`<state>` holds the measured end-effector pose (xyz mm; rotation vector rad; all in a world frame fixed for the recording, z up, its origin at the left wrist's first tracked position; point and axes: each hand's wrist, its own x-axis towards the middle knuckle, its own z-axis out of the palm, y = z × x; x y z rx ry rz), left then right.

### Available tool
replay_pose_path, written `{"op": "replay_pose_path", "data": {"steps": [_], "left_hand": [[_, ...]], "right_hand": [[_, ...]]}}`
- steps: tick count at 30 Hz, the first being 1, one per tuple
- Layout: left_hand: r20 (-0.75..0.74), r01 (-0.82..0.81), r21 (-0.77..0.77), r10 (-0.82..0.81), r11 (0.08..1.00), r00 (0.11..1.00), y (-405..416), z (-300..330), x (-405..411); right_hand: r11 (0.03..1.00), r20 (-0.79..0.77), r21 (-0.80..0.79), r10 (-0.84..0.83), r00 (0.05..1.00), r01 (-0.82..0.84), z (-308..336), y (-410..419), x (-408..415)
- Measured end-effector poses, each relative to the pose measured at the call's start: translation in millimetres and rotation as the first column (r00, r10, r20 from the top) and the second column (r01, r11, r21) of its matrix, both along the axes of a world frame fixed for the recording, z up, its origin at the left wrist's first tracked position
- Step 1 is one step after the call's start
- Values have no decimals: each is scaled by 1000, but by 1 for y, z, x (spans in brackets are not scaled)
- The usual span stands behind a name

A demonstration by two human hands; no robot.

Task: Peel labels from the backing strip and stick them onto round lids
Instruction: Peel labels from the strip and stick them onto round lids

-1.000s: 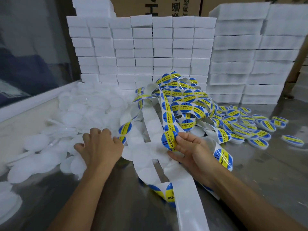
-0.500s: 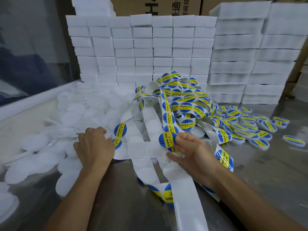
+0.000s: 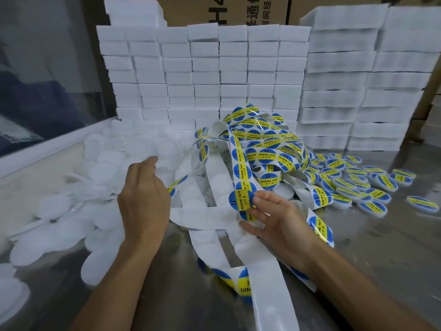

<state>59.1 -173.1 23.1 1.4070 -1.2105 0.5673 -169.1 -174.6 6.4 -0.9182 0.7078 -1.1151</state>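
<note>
A wall of white foam blocks (image 3: 214,75) is stacked at the back of a shiny metal counter (image 3: 381,247), with brown cardboard boxes (image 3: 229,10) behind it. I think the blocks stand there only as stock, out of the working area.

On the left of the counter lies a heap of plain white round plastic lids (image 3: 71,211), near the left hand (image 3: 143,199) so that it can reach one easily. This hand is lifted over the heap with its fingers curled, and a lid seems to be between thumb and fingers, but the back of the hand hides the grip, so I cannot tell for sure.

In the middle is a tangle of white backing strip (image 3: 267,283), partly empty and partly carrying round blue and yellow labels (image 3: 269,158). The empty part runs toward the person, probably because it is pulled forward as labels come off. The right hand (image 3: 279,223) pinches one blue and yellow label (image 3: 242,200) at its edge with thumb and fingertips, on the strip or just lifting from it. Holding only the edge keeps the glue side free.

The finished lids with labels (image 3: 353,185) are spread on the right, apart from the blank ones, so the two kinds do not mix
</note>
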Motion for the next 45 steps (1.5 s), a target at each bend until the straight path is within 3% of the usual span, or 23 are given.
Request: {"op": "replay_pose_path", "data": {"steps": [3,6,7,10,14,19,23,26,31,37,45], "left_hand": [[47,100,-134,-95,986,994,4,1,-11],[145,164,-133,-144,978,979,7,-3,-25],[126,211,-119,-196,970,973,8,-4,-31],[-133,411,-79,-418,908,899,13,-6,-47],[-406,609,-35,-568,792,716,10,-13,-56],[-800,745,-124,-511,655,316,5,-11,-55],[-918,759,-249,-397,602,14,3,-11,-52],[-922,774,-319,-370,547,-118,3,-11,-52],[-911,805,-348,-375,481,-170,3,-12,-53],[-919,844,-305,-368,442,-139,4,-15,-54],[-918,865,-278,-380,418,-111,5,-15,-55]], "right_hand": [[1000,7,9,0,1000,0,1,-1,-1],[1000,32,12,3,999,-3,2,0,-1],[1000,42,15,2,999,-2,2,1,-1],[999,59,34,3,998,-5,2,0,-2],[996,123,85,-17,992,6,1,-3,-4],[998,152,64,-35,988,26,-2,-7,-4],[992,140,35,-125,982,121,-4,-7,-1],[987,143,12,-159,977,159,-5,-8,-1],[985,72,-5,-171,983,171,-4,-7,0],[965,15,-12,-260,965,261,-3,-5,3],[972,-60,-57,-229,971,226,-3,0,6]]}}
